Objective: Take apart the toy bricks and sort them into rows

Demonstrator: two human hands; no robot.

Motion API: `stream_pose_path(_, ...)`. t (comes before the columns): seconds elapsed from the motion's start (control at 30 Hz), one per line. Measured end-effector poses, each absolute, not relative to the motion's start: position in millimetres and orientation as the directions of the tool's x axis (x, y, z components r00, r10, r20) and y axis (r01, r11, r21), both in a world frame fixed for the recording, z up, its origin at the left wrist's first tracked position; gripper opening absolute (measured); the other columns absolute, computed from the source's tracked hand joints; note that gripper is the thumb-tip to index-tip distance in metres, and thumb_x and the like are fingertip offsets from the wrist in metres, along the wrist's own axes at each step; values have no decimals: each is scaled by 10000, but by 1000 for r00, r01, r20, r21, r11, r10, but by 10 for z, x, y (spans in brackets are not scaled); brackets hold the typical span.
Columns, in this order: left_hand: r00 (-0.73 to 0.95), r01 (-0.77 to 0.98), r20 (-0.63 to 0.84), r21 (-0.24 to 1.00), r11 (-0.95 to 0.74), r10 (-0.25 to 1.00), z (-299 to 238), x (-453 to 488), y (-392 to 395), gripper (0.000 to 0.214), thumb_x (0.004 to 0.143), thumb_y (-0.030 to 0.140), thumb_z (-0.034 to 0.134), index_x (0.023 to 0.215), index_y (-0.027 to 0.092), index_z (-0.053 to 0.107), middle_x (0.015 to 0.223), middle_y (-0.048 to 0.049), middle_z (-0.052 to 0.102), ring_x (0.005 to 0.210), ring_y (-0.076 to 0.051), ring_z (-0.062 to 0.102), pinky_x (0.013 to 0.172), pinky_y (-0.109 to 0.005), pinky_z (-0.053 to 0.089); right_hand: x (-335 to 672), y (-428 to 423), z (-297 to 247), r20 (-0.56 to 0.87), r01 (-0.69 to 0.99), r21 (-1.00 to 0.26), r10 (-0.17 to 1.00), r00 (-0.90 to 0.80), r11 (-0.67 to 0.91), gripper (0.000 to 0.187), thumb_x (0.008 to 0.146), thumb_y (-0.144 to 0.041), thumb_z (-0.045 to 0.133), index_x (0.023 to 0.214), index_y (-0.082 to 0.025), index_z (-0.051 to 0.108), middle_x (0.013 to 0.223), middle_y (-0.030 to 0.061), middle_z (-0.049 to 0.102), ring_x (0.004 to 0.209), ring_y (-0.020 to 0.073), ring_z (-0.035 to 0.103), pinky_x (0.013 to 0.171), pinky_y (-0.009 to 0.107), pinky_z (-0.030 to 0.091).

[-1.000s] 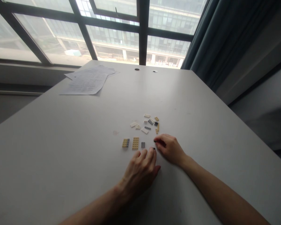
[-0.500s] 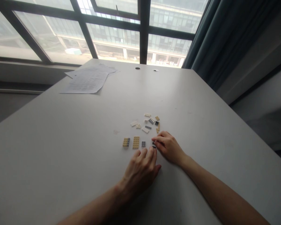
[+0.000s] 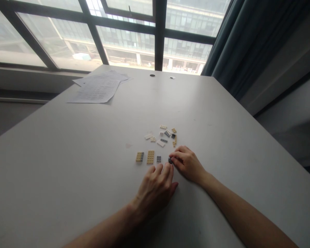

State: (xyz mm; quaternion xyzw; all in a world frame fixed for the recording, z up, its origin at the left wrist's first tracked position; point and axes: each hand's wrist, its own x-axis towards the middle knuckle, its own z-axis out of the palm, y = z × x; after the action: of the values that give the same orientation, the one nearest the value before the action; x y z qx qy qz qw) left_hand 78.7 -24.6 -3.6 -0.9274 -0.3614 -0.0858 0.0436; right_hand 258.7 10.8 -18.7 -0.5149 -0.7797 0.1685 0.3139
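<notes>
A small dark grey toy brick (image 3: 170, 160) sits on the table between my hands. My right hand (image 3: 187, 163) is closed, thumb and index finger pinching this brick from the right. From the near side, my left hand (image 3: 156, 186) rests with its fingers stretched forward, index fingertip at the brick's near edge and thumb apart. In a row to the left are a grey studded plate (image 3: 158, 159), a larger tan plate (image 3: 150, 157) and a tan-and-grey plate (image 3: 140, 157). The underside of the pinched brick is hidden.
Beyond my hands lies a loose cluster of tan, white and grey pieces, among them a flat white tile (image 3: 160, 143). Printed papers (image 3: 95, 90) lie at the far left of the white table (image 3: 80, 155). A window and a dark curtain (image 3: 237, 51) border the table.
The two dark pieces, earlier separated by a small gap at my fingertips, now appear together as one dark brick. My right hand has shifted slightly nearer; my left hand has barely moved.
</notes>
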Motion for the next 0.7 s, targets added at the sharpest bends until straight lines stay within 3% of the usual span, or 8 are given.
stream_pose_path(0.17, 719, 676, 247, -28, -737, 650, -39, 811, -252, 445, 916, 345, 493, 1255, 64, 556, 1163, -149, 626, 923, -282, 573, 741, -416, 477, 2590, 100, -177, 319, 690, -596, 910, -267, 411, 169, 886, -162, 562, 955, -197, 712, 927, 57, 638, 907, 196, 570, 855, 349, 479)
stream_pose_path(0.27, 709, 658, 369, -39, -752, 602, 50, 710, -141, 353, 911, 324, 513, 1170, 102, 604, 1076, -122, 658, 869, -261, 585, 709, -395, 469, 2602, 87, -157, 316, 673, -620, 914, -256, 403, 215, 843, -136, 590, 1017, -196, 701, 944, 56, 634, 917, 194, 573, 862, 342, 484)
stream_pose_path(0.43, 546, 684, 591, 96, -723, 594, 157, 168, 323, 147, 884, 292, 586, 949, 177, 650, 934, -72, 667, 833, -219, 578, 758, -365, 474, 2614, 76, -140, 271, 709, -566, 907, -322, 421, 346, 739, -275, 749, 1068, -190, 684, 986, 70, 634, 948, 230, 562, 883, 386, 483)
stream_pose_path(0.53, 542, 617, 576, 221, -756, 611, 69, -143, 556, 202, 871, 305, 614, 1026, 178, 640, 998, -84, 652, 917, -219, 580, 822, -368, 485, 2609, 81, -150, 269, 729, -520, 896, -354, 444, 356, 747, -337, 757, 1063, -190, 684, 995, 78, 637, 960, 241, 554, 883, 404, 481)
stream_pose_path(0.7, 571, 567, 468, 370, -736, 675, -72, -252, 638, 348, 859, 374, 623, 1162, 205, 608, 1142, -94, 619, 1053, -237, 556, 927, -401, 467, 2606, 87, -160, 282, 722, -533, 897, -341, 442, 273, 780, -270, 726, 1042, -206, 683, 987, 70, 632, 955, 225, 560, 881, 390, 488)
